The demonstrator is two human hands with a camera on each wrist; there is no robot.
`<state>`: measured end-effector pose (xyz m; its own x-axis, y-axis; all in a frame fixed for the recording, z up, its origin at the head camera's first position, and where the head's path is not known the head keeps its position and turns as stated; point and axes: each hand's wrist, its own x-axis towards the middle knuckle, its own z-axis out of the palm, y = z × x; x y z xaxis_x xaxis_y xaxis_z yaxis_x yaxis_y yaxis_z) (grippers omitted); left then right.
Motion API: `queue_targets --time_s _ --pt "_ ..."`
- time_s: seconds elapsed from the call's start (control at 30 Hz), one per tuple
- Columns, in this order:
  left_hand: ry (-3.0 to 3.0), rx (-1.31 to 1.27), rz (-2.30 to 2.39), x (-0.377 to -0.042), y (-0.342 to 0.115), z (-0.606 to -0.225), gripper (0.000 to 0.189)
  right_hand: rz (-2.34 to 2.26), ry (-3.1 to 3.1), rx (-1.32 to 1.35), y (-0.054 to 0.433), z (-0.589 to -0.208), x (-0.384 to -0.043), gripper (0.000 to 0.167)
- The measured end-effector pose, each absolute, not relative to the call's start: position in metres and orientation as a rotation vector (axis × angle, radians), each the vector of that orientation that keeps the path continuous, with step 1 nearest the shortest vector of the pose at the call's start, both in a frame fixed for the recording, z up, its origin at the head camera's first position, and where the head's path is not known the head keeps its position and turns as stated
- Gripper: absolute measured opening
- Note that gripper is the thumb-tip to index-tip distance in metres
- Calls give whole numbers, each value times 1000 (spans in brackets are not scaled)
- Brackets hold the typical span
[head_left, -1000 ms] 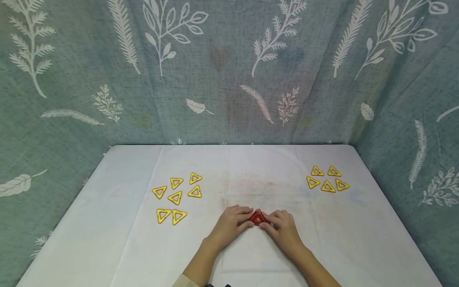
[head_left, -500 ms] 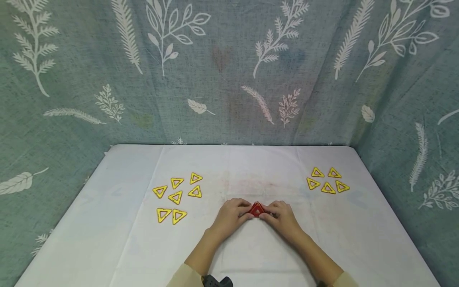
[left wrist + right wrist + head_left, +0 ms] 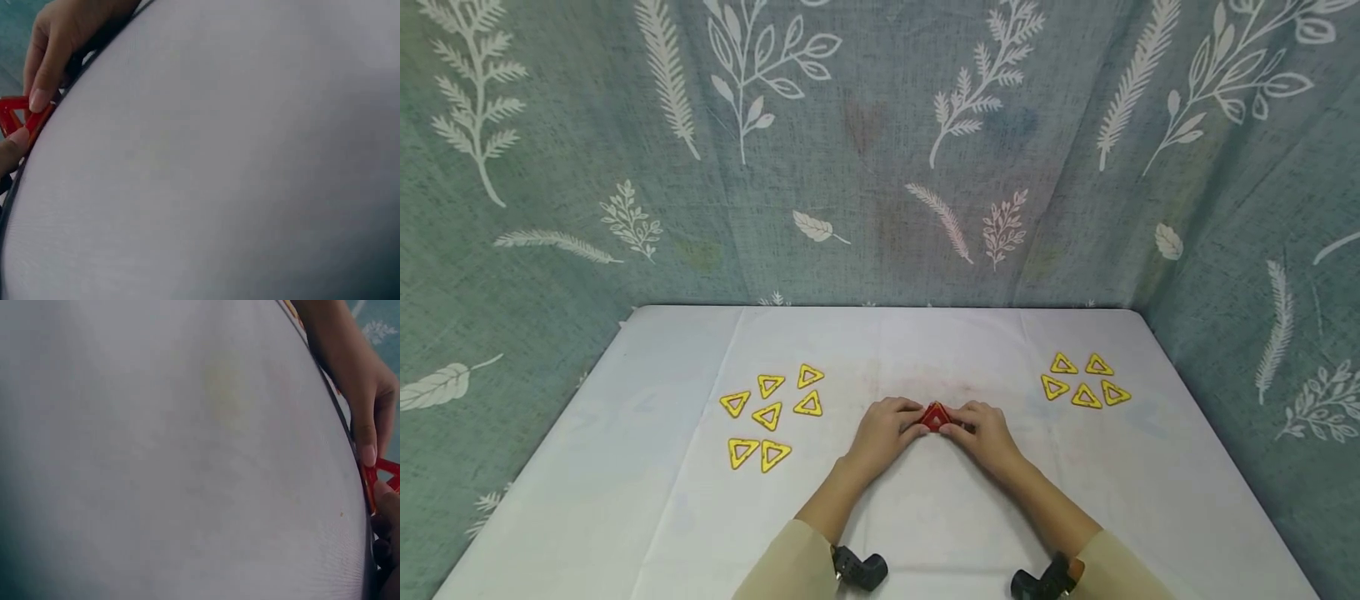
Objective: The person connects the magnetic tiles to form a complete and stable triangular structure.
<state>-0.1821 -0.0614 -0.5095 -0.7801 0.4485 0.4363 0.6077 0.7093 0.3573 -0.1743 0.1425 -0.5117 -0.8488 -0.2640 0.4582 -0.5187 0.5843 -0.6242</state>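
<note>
A small red pyramid of triangular magnetic tiles (image 3: 935, 417) stands near the middle of the white table, one triangular face with a hole towards me. My left hand (image 3: 883, 435) pinches its left side between thumb and fingers. From the other side, my right hand (image 3: 988, 436) pinches it the same way, so the fingertips cover both lower corners. At the left edge of the left wrist view, the red tiles (image 3: 36, 122) show between two thumbs. The right wrist view catches the red tiles (image 3: 370, 478) at its right edge, partly cut off.
Several yellow triangular tiles (image 3: 767, 416) lie flat on the left of the table (image 3: 940, 525). Another group of yellow triangular tiles (image 3: 1086, 396) lies at the back right. A leaf-patterned cloth (image 3: 880, 167) hangs behind the table and along both sides.
Both hands have slid the red pyramid away from me, towards the back of the table, keeping their grip. More of both forearms and sleeves shows now. The yellow tiles have stayed put.
</note>
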Motion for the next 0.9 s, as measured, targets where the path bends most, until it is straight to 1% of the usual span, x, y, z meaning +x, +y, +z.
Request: queue_targets --time_s 0.2,0.4,0.63,0.77,0.9 --pt "-2650 -776 -760 -202 -57 -514 36 1129 -2576 601 144 -509 -193 30" --pt "-2742 -693 -822 -219 -54 -510 38 1079 -2675 539 144 -503 -213 33" --pt "-2840 -597 -773 -243 -45 -504 37 1101 -2767 403 142 -500 -236 35" --pt "-2914 -491 -892 -256 -40 -497 33 1136 -2836 310 139 -496 -249 36" --pt "-2958 -282 -1137 -265 -31 -483 27 1163 -2935 147 134 -483 -262 33"
